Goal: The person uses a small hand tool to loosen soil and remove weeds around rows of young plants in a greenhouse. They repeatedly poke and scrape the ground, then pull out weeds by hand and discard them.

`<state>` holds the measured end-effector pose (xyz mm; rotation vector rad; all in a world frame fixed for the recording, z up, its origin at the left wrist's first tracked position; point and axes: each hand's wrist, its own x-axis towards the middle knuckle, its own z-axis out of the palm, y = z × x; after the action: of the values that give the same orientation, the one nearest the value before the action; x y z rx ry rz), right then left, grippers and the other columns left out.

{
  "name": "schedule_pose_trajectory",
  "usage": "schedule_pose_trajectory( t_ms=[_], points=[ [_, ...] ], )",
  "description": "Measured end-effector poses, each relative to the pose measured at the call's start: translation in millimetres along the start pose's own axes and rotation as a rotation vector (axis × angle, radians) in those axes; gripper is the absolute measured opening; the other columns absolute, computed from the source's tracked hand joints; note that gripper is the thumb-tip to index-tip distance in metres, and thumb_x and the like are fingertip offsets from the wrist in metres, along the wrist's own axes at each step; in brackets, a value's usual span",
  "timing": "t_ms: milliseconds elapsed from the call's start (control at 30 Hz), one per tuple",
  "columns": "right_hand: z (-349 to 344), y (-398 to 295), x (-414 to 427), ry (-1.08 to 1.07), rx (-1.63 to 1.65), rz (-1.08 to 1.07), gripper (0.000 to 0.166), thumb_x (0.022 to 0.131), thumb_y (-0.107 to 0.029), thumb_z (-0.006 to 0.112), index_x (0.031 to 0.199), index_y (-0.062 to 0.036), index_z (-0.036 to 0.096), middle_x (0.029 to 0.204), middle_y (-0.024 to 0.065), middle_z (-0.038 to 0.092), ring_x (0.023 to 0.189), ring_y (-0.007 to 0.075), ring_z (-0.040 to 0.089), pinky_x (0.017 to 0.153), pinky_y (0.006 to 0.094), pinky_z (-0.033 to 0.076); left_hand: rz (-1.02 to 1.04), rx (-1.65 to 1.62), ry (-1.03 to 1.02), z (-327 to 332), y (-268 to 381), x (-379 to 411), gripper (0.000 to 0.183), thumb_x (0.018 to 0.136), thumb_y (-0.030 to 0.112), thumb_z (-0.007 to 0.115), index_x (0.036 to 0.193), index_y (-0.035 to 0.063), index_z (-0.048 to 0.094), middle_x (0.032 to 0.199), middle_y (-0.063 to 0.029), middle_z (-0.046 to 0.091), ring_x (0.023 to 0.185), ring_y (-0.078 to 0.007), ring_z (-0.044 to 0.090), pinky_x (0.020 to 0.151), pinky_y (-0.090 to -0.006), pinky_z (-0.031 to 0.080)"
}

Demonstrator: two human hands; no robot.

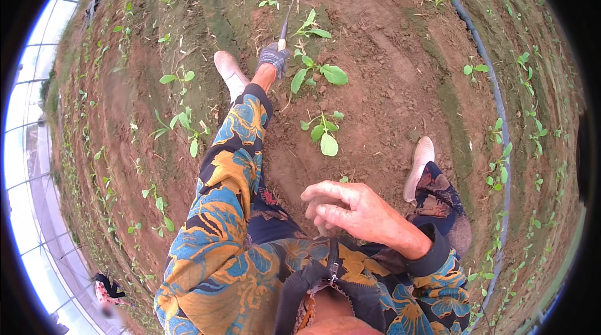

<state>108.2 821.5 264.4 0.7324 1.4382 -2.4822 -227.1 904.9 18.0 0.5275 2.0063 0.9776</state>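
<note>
My left hand [273,59], in a dark grey knitted glove, reaches forward past my shoe. It grips the pale handle of a hand tool [284,30] with a narrow metal shank, whose far end is at the soil and hard to make out. Leafy seedlings [319,74] grow just right of that hand, apart from it. Bare and loosely bent, my right hand [350,206] hovers before my waist, and I see nothing held in it. A small pale shape beneath its fingers is unclear. Another seedling [324,132] stands in the soil beyond this hand.
My pale shoes [230,72] are planted wide apart on the brown soil [375,77]. A grey irrigation hose [497,95] curves along the right. Seedling rows [181,121] flank me. Far left are greenhouse panels [30,63] and, lower down, another person [110,290].
</note>
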Motion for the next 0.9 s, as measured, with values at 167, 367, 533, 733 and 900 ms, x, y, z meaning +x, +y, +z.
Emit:
schedule_pose_trajectory(
  t_ms=[167,367,533,733,900],
  points=[
    [-1.0,0.2,5.7,-0.049,-0.022,-0.024,0.028,0.091,-0.011,0.050,0.117,-0.0011,0.053,0.094,0.0069,0.062,0.082,0.0119,0.060,0.071,0.0273,0.051,-0.012,-0.033,0.001,-8.5,-38.6,-49.5,0.023,0.088,0.018,0.058,0.109,0.0095,0.054,0.058,-0.0021,0.051,0.041,-0.0138,0.047,0.034,-0.0294,0.037],
    [-4.1,6.4,11.6,-0.028,-0.033,-0.026,0.028,0.092,-0.016,0.052,0.116,-0.0016,0.054,0.094,0.0065,0.062,0.082,0.0122,0.061,0.071,0.0267,0.051,-0.067,-0.063,-0.014,-14.7,-65.7,-101.7,0.017,0.090,0.017,0.055,0.105,0.0112,0.051,0.056,-0.0007,0.049,0.040,-0.0134,0.046,0.033,-0.0290,0.036],
    [-1.8,7.5,9.5,0.011,-0.020,-0.031,0.025,0.090,-0.009,0.049,0.113,0.0010,0.055,0.090,0.0067,0.063,0.076,0.0110,0.059,0.067,0.0260,0.050,-0.136,-0.341,-0.023,-13.1,-38.6,-117.7,0.025,0.089,0.016,0.057,0.112,0.0082,0.051,0.058,0.0007,0.048,0.039,-0.0107,0.043,0.032,-0.0270,0.035],
    [-2.2,5.8,6.5,0.016,-0.003,-0.043,0.026,0.090,-0.009,0.049,0.113,0.0010,0.055,0.090,0.0071,0.063,0.076,0.0111,0.059,0.066,0.0258,0.050,0.120,0.086,-0.023,8.3,17.8,-101.1,0.033,0.086,0.018,0.057,0.117,0.0088,0.056,0.072,-0.0096,0.062,0.054,-0.0206,0.059,0.047,-0.0338,0.045],
    [-5.5,6.6,8.9,0.040,0.010,-0.036,0.026,0.090,-0.008,0.049,0.113,0.0018,0.055,0.089,0.0072,0.063,0.075,0.0111,0.059,0.066,0.0257,0.049,0.408,0.559,-0.019,29.1,14.4,-52.2,0.043,0.081,0.031,0.058,0.116,0.0065,0.055,0.108,-0.0209,0.060,0.101,-0.0390,0.056,0.085,-0.0433,0.045]
  ],
)
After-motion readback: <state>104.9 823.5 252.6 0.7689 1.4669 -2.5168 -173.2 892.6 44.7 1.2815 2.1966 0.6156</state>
